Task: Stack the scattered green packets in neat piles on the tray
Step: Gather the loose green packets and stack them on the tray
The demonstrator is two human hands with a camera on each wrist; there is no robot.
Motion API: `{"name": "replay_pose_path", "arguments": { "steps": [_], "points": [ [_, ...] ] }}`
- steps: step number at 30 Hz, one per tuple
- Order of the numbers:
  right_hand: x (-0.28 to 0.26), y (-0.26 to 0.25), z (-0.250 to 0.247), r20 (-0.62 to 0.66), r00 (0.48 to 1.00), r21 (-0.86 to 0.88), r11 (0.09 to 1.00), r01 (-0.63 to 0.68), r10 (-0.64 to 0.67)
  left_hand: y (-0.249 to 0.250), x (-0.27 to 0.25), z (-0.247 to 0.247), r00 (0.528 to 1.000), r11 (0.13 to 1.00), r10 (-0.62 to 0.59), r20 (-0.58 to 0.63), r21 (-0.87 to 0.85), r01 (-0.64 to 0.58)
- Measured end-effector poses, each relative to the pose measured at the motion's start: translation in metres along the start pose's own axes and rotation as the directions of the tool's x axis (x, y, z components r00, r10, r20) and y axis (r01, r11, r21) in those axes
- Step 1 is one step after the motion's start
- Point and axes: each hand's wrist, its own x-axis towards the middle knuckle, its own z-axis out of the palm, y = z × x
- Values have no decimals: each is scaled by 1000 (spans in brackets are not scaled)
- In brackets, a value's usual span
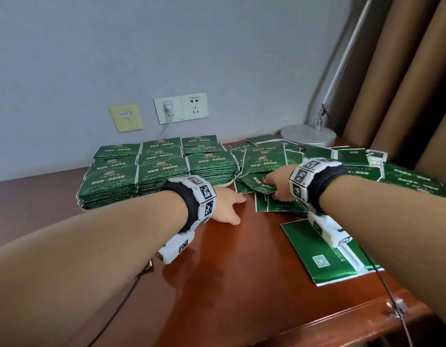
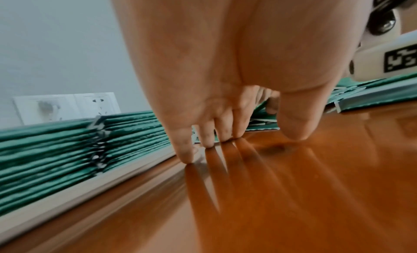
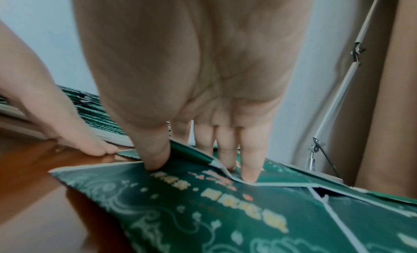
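I am looking first at the green packets [image 1: 263, 159], which are lying in a loose, overlapping heap on the counter [image 1: 229, 259] just to the right of the tray [image 2: 67, 191]. They are flat, glossy foil sachets, dark green with pale swirling ornament, yellow lettering and thin white edges; a few are showing a plainer back with a square code. On the tray itself the stacked packets [image 1: 156, 171] are already standing in several squared-off piles set edge to edge, which I judge is how the remaining ones are meant to end up.

My right hand [image 1: 277, 184] is reaching into the near edge of the heap beside the tray. In the right wrist view the thumb [image 3: 155, 155] is pressing down on the edge of one packet [image 3: 203, 212] while the fingers [image 3: 249, 162] are digging in at the lifted edge of the packet above. I read this as working one packet free of the slippery overlap, though I cannot tell whether anything is truly pinched yet.

My left hand [image 1: 228, 205] is holding nothing: its fingers are spread and straight, fingertips [image 2: 187, 153] touching the bare counter right at the tray's front rim. I take that as bracing, and waiting close by to square up whatever is coming next.

Right of the tray, behind the heap, a lamp base [image 1: 308, 135] is sitting against the wall.
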Motion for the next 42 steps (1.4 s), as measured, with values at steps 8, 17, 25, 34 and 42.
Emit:
{"name": "replay_pose_path", "arguments": {
  "steps": [8,17,25,34,42],
  "points": [
    [-9,-20,-19,-54,998,-37,999,-14,12,-48,-71,-9,987,991,-130,-96,6,131],
    [-53,-129,-53,-105,950,76,950,303,-294,-111,-137,38,935,935,-353,-15,-25,353],
    [-59,-179,-76,44,917,247,894,374,-396,-132,-152,68,941,939,-328,-79,-138,316],
    [-54,-202,-58,134,969,131,973,191,-208,-148,-145,69,957,945,-280,-79,-198,260],
    [-19,-186,-60,115,971,68,977,201,-208,-156,-145,73,968,950,-240,-70,-223,220]
  ]
}}
